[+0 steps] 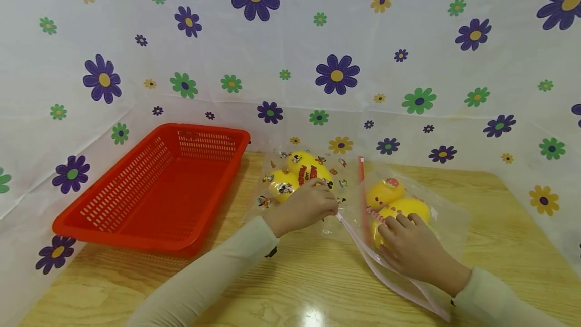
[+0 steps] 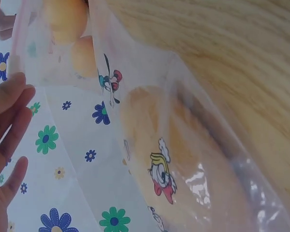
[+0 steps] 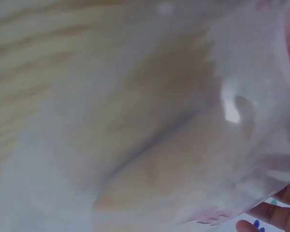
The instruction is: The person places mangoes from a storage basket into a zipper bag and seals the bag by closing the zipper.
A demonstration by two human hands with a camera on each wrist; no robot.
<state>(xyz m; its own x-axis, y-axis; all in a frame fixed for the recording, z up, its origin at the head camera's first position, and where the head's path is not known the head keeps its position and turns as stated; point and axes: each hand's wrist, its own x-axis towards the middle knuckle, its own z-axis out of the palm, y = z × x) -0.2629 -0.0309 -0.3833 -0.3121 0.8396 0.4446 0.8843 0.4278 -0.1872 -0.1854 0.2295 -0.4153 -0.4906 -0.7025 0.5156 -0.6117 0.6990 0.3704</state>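
Note:
My left hand [image 1: 313, 203] pinches one end of a pale pink zip strip [image 1: 363, 246] along the mouth of a clear zip bag. In the left wrist view, thumb and fingers [image 2: 9, 101] meet at that strip. The bag [image 1: 449, 226] has pink strawberry prints and holds yellow rounded objects [image 1: 410, 208]. My right hand [image 1: 413, 246] grips this bag over its contents, fingers bent; bag film partly covers the fingers [image 3: 275, 215] in the right wrist view. Behind my left hand lies another clear bag [image 1: 258, 208] with cartoon prints and yellow rounded objects [image 1: 283, 183] inside.
A red plastic basket [image 1: 222, 180] with slotted sides stands at the left of the wooden table [image 1: 272, 286]. An upright red strip [image 1: 363, 191] runs between the two bags. A white cloth [image 1: 290, 39] with flower prints hangs behind and at the sides.

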